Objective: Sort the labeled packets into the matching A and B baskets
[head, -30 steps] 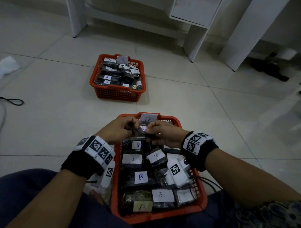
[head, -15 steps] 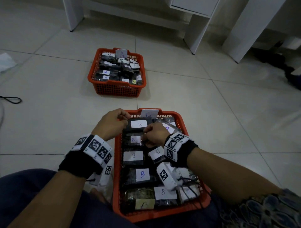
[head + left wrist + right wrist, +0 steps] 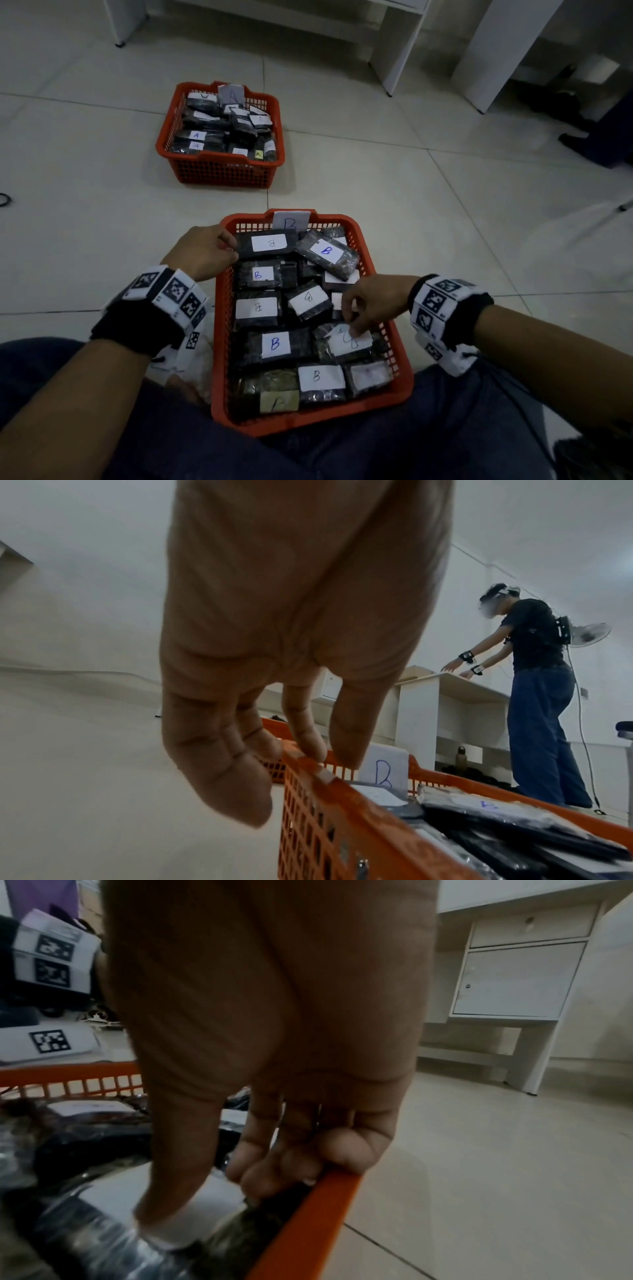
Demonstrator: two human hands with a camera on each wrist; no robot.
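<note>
**Both hands at the B basket, right hand on a packet**

Near basket (image 3: 397,363), orange, tagged B on a card at its far rim, sits on the floor (image 3: 376,192) between the person's knees. Full of dark packets with white B labels, mostly flat, a few tilted over each other.

Left hand (image 3: 202,253): at the far-left corner of the near basket. Fingers (image 3: 308,739) loosely curled, fingertips touching the rim. The head view shows the thumb close to the far-left packet (image 3: 267,244); can't tell if it's actually touching. Holding nothing as far as I can see.

Right hand (image 3: 368,305): over the right side of the near basket. Fingers (image 3: 171,1191) curled down onto the white label of a packet (image 3: 349,344) against the right wall; looks like a pinch at the label, blurred in the wrist view. Little finger rests on the rim.

Far basket (image 3: 219,171), also orange, card marked A, stands well apart further out on the floor, full of packets with A labels.

White furniture (image 3: 400,44) behind it.
</note>
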